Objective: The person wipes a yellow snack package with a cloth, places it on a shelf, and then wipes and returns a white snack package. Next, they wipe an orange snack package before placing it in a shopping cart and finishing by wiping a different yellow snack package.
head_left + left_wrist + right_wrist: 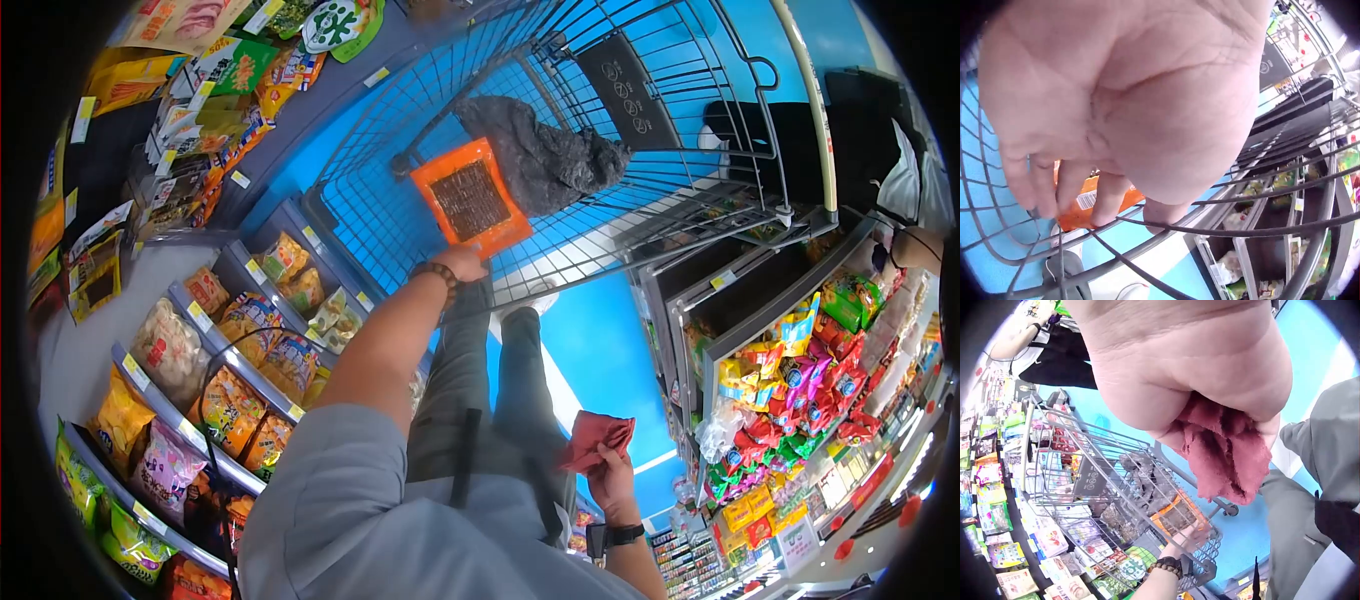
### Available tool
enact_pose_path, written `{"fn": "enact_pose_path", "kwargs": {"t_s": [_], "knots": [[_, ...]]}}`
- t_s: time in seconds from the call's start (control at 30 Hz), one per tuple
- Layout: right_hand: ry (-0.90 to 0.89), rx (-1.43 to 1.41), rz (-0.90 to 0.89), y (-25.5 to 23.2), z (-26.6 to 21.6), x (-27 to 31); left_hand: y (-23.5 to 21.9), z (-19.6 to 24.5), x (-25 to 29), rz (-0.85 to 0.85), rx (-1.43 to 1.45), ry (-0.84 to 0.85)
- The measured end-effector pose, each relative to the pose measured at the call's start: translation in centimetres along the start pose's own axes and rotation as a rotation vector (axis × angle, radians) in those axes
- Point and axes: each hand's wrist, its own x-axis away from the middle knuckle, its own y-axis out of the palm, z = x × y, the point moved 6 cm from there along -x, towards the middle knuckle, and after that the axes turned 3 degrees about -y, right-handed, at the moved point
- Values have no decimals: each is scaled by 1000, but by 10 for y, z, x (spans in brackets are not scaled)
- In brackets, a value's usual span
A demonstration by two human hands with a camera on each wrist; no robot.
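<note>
In the head view, my left hand (462,264), with a beaded bracelet at its wrist, is at the near edge of an orange packet (430,180) with a dark window. The packet lies inside a wire shopping cart (560,285), beside a crumpled dark grey cloth-like bundle (545,160). In the left wrist view, the left fingers (1107,200) reach down loosely, overlapping the packet's barcode side, with the thumb apart from it. My right hand (612,482), wearing a black watch, grips a folded dark red cloth (598,440) low near my legs.
Shelves of snack bags (240,340) stand close on the left. More bagged snacks (800,370) fill a rack on the right. Beyond the cart, another person's dark clothing (1063,359) shows in the right wrist view. The floor (590,340) is blue with white stripes.
</note>
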Motion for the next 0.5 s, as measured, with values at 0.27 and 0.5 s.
{"fn": "enact_pose_path", "kwargs": {"t_s": [0.27, 0.5], "knots": [[24, 28, -24, 10, 7, 8, -8, 13, -5, 259, 165, -77], [16, 34, -48, 9, 15, 11, -60, 30, 30, 235, 46, 15]]}}
